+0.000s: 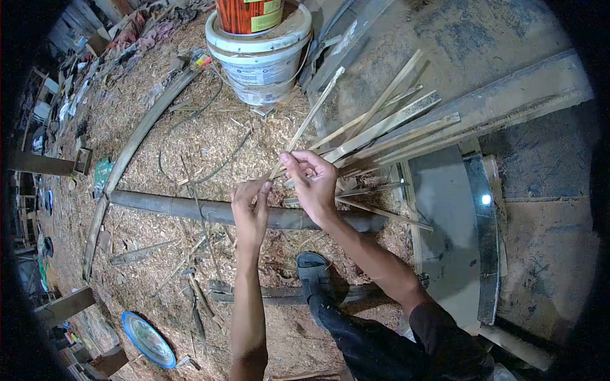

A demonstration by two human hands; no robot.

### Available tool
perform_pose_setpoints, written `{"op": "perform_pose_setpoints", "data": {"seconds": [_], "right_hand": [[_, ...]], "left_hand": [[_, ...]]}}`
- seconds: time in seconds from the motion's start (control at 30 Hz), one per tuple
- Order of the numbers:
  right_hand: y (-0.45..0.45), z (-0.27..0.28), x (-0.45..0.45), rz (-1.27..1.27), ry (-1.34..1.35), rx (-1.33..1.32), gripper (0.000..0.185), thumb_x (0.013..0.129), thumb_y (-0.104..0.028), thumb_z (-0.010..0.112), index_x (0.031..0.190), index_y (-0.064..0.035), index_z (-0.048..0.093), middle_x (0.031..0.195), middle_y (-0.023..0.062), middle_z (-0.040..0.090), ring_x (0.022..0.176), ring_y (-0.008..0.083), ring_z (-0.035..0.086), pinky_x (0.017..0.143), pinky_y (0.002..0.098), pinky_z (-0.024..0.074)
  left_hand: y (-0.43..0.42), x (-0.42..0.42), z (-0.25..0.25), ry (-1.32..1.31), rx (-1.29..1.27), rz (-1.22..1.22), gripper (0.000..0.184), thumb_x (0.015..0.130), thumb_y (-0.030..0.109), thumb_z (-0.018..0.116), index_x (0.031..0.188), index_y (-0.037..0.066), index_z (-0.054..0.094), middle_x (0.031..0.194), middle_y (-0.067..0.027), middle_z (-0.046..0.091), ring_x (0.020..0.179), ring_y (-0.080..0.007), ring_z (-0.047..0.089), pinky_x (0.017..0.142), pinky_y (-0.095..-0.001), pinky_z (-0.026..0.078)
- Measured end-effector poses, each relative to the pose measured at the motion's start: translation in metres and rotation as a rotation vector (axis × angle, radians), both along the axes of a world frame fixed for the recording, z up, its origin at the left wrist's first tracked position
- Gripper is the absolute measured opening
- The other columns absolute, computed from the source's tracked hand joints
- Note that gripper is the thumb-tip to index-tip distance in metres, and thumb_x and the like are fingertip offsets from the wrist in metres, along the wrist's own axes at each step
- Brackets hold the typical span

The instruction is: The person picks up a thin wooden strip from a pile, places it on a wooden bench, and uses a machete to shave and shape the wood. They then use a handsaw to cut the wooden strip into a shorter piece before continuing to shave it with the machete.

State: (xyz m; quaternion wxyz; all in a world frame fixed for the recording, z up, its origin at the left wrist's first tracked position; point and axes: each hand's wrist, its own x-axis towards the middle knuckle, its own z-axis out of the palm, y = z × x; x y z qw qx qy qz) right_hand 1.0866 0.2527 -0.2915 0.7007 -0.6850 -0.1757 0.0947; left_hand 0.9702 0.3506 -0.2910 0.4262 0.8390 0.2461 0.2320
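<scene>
Hands (pixel 316 182) pinching 1 thin strip (pixel 318 105); far tip apart from bucket (pixel 260 73); shavings (pixel 270 140) between hands and bucket

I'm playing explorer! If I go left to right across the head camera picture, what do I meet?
Green thing → blue-rimmed oval thing → left hand → right hand → flat grey panel.

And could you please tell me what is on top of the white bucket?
A red container stands on the bucket, its top outside the picture. The part of the lid beneath it is covered.
</scene>
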Motion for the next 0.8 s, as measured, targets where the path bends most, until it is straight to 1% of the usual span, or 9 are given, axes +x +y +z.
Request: {"op": "perform_pose_setpoints", "data": {"seconds": [0.13,0.2,0.37,0.43,0.53,0.6,0.67,0.77,0.8], "right_hand": [[0.002,0.010,-0.006,-0.009,0.050,0.019,0.017,0.100,-0.016,0.075,0.101,0.0010,0.077,0.072,0.0002,0.068,0.064,0.0039,0.057,0.057,0.0244,0.0450],[0.002,0.011,-0.007,-0.009,0.073,0.007,0.017,0.100,-0.016,0.075,0.101,0.0013,0.077,0.072,0.0000,0.067,0.063,0.0040,0.057,0.057,0.0248,0.0446],[0.005,0.021,-0.014,-0.040,-0.044,-0.015,0.021,0.100,-0.018,0.074,0.104,0.0025,0.077,0.076,0.0007,0.072,0.063,0.0042,0.059,0.057,0.0242,0.0467],[0.003,0.033,-0.020,0.032,0.047,-0.005,0.019,0.098,-0.015,0.077,0.105,0.0030,0.078,0.084,0.0049,0.078,0.073,0.0067,0.069,0.063,0.0250,0.0530],[0.000,0.060,-0.040,0.112,-0.021,0.031,0.016,0.096,-0.011,0.078,0.105,0.0026,0.078,0.092,0.0074,0.079,0.079,0.0091,0.071,0.069,0.0243,0.0562],[-0.001,0.091,-0.062,0.188,0.028,0.114,0.023,0.094,-0.013,0.082,0.109,0.0033,0.075,0.094,0.0085,0.078,0.080,0.0092,0.072,0.071,0.0246,0.0567],[0.010,0.128,-0.090,0.236,0.045,0.143,0.027,0.092,-0.014,0.083,0.110,0.0036,0.073,0.093,0.0087,0.078,0.080,0.0096,0.072,0.071,0.0246,0.0566],[0.004,0.213,-0.135,0.314,-0.148,0.089,0.031,0.089,-0.015,0.086,0.111,-0.0010,0.067,0.092,0.0080,0.078,0.084,0.0117,0.073,0.072,0.0257,0.0560],[0.005,0.236,-0.148,0.314,-0.264,0.033,0.033,0.089,-0.015,0.086,0.111,-0.0033,0.065,0.090,0.0079,0.077,0.081,0.0138,0.072,0.069,0.0269,0.0546]], "left_hand": [[0.005,-0.001,-0.001,-0.009,-0.169,0.022,0.026,0.104,0.020,0.068,0.114,-0.003,0.076,0.102,-0.0156,0.075,0.099,-0.0268,0.069,0.093,-0.0374,0.050],[0.006,0.000,0.002,-0.083,-0.137,0.033,0.024,0.102,0.018,0.067,0.112,-0.001,0.078,0.089,-0.0150,0.072,0.085,-0.0282,0.064,0.086,-0.0410,0.046],[0.006,-0.011,0.022,-0.042,0.044,0.045,0.021,0.100,0.016,0.070,0.109,0.000,0.079,0.088,-0.0142,0.073,0.087,-0.0279,0.065,0.090,-0.0394,0.044],[0.008,-0.026,0.036,-0.025,0.107,0.054,0.017,0.097,0.015,0.074,0.106,0.002,0.080,0.087,-0.0137,0.074,0.088,-0.0268,0.066,0.092,-0.0390,0.042],[0.004,-0.060,0.059,-0.073,0.135,0.112,0.013,0.094,0.012,0.077,0.103,0.003,0.080,0.089,-0.0124,0.076,0.087,-0.0256,0.068,0.091,-0.0396,0.043],[0.004,-0.089,0.094,-0.096,0.194,0.150,0.012,0.093,0.010,0.077,0.103,0.003,0.080,0.091,-0.0121,0.077,0.087,-0.0255,0.068,0.091,-0.0395,0.043],[-0.002,-0.121,0.142,-0.034,0.347,0.191,0.015,0.089,0.004,0.081,0.104,0.001,0.079,0.098,-0.0136,0.077,0.086,-0.0258,0.068,0.085,-0.0383,0.051],[-0.015,-0.171,0.208,-0.114,0.291,0.275,0.014,0.089,0.006,0.080,0.103,0.004,0.079,0.096,-0.0115,0.077,0.086,-0.0243,0.069,0.090,-0.0382,0.046],[-0.020,-0.189,0.230,-0.175,0.311,0.289,0.017,0.087,0.003,0.080,0.104,0.004,0.078,0.094,-0.0094,0.075,0.084,-0.0235,0.068,0.085,-0.0379,0.047]]}}
